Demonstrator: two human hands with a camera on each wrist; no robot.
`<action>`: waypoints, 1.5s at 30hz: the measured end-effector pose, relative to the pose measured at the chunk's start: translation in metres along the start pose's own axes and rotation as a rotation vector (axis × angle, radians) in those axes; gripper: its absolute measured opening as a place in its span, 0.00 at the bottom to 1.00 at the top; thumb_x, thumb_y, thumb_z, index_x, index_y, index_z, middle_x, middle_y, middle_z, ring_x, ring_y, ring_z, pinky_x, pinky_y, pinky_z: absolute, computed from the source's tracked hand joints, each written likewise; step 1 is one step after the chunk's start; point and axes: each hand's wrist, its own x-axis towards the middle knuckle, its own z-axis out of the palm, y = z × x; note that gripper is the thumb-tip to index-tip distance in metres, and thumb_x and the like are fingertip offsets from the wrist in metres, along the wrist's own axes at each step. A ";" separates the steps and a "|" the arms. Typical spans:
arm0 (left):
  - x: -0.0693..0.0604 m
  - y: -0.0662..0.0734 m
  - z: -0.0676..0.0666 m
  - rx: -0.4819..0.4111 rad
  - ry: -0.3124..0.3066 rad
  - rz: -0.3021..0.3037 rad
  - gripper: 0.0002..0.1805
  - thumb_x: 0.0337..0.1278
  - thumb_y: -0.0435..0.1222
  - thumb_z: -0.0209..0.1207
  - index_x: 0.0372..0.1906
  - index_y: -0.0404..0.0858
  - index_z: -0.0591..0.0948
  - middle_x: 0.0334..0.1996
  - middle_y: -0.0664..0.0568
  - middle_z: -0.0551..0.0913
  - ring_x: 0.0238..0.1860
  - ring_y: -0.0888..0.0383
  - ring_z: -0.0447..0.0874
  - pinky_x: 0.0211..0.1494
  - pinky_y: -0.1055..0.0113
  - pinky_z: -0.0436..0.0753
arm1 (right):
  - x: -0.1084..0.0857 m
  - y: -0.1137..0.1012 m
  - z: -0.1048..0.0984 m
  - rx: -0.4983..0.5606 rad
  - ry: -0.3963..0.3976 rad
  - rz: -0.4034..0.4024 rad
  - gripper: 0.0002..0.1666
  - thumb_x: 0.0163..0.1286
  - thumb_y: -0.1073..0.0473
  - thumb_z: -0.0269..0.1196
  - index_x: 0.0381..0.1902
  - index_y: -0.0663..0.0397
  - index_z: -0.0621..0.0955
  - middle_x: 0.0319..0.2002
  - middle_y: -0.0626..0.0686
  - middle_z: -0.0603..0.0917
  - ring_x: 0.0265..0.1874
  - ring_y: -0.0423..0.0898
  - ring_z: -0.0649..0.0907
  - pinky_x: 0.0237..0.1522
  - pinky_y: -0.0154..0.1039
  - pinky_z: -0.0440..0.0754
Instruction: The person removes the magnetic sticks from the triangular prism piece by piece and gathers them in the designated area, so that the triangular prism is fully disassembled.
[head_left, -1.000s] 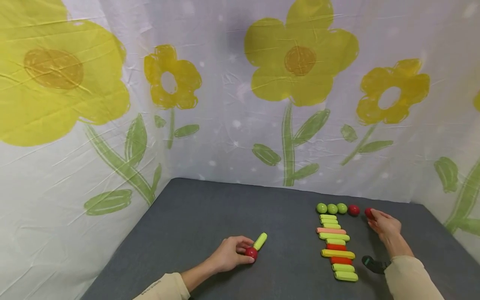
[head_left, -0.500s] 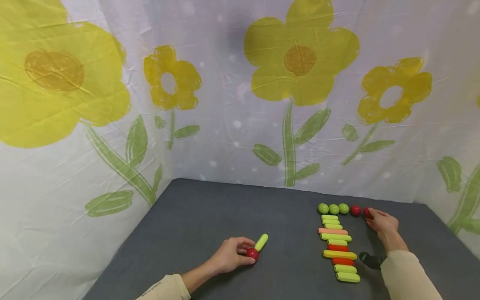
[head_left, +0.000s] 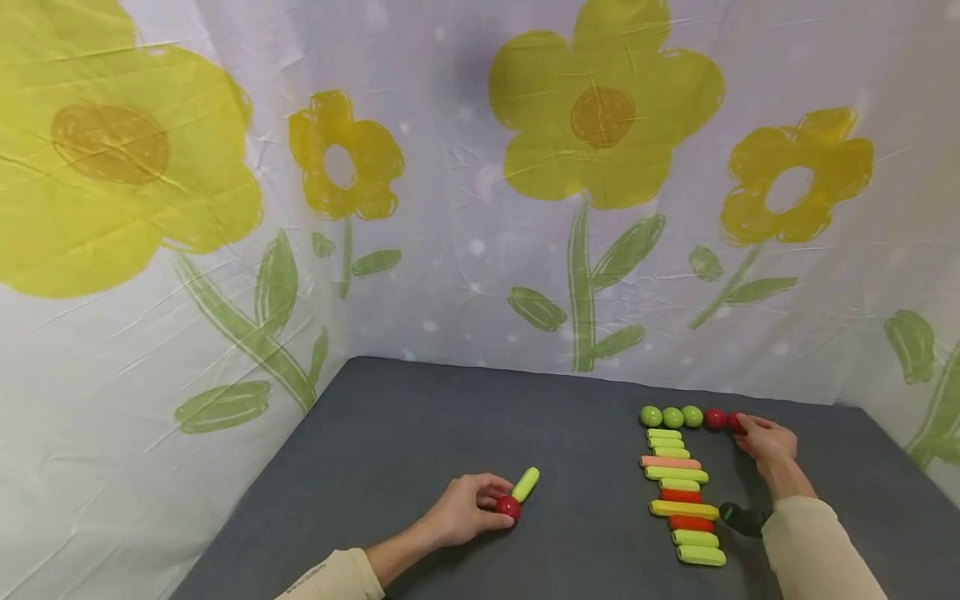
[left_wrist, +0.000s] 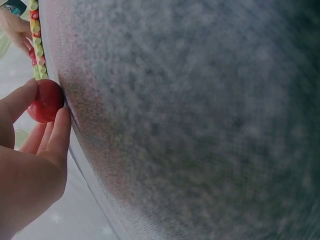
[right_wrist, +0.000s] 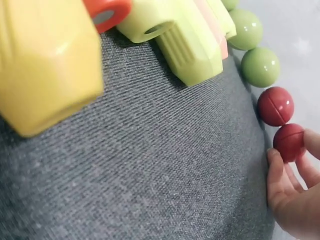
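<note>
With thumb and fingers my left hand (head_left: 461, 510) holds a glossy red ball (left_wrist: 46, 101) on the dark cloth. A light-green plastic stick (head_left: 527, 483) lies slanted just beyond that ball. At the back right, my right hand (head_left: 772, 440) pinches another red ball (right_wrist: 289, 142) at the right end of a row. This ball touches a neighbouring red ball (right_wrist: 276, 106). Leftward the row goes on with green balls (head_left: 672, 417), each resting on the cloth.
A column of plastic sticks (head_left: 678, 508), light green, pink, orange-red and yellow, runs towards me below the ball row. Some show hollow ends in the right wrist view. A dark curved object (head_left: 741, 520) appears beside the right sleeve. Flower-printed curtains (head_left: 450, 275) border the dark table (head_left: 420, 417).
My right hand has moved slightly left with its red ball, closing the gap to the neighbouring red ball. The left hand stays in place with its ball.
</note>
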 end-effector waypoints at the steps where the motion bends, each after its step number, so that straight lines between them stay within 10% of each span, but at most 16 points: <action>1: 0.000 0.000 0.000 -0.002 0.001 -0.001 0.21 0.45 0.27 0.70 0.48 0.33 0.81 0.40 0.48 0.83 0.42 0.52 0.83 0.43 0.60 0.82 | 0.000 0.000 0.000 -0.018 -0.002 -0.006 0.33 0.72 0.56 0.55 0.65 0.75 0.64 0.50 0.69 0.71 0.15 0.30 0.74 0.21 0.27 0.77; 21: 0.000 0.001 0.001 0.011 0.002 -0.004 0.20 0.46 0.28 0.70 0.48 0.34 0.81 0.40 0.49 0.82 0.42 0.53 0.83 0.44 0.58 0.81 | -0.002 0.002 -0.001 -0.065 0.004 -0.025 0.34 0.72 0.53 0.53 0.66 0.74 0.63 0.24 0.44 0.74 0.15 0.30 0.76 0.22 0.27 0.77; 32: 0.000 0.003 0.001 0.026 -0.001 -0.023 0.20 0.46 0.28 0.70 0.48 0.34 0.81 0.40 0.50 0.82 0.42 0.53 0.83 0.44 0.58 0.81 | -0.001 0.005 -0.005 0.125 0.007 0.047 0.34 0.76 0.55 0.46 0.71 0.71 0.54 0.54 0.66 0.69 0.17 0.30 0.77 0.28 0.26 0.79; 39: 0.000 0.003 0.000 0.043 -0.001 -0.008 0.21 0.46 0.28 0.70 0.48 0.33 0.80 0.39 0.50 0.82 0.42 0.53 0.83 0.44 0.58 0.81 | -0.010 0.003 -0.012 0.215 0.018 0.064 0.35 0.75 0.50 0.48 0.70 0.68 0.58 0.22 0.43 0.74 0.18 0.32 0.77 0.24 0.27 0.77; 45: 0.001 0.002 0.001 0.048 0.001 -0.017 0.20 0.46 0.28 0.71 0.48 0.34 0.81 0.39 0.50 0.82 0.41 0.53 0.83 0.44 0.58 0.81 | -0.030 -0.006 -0.009 0.295 -0.090 0.015 0.22 0.73 0.45 0.52 0.56 0.51 0.69 0.23 0.40 0.77 0.21 0.34 0.77 0.26 0.28 0.76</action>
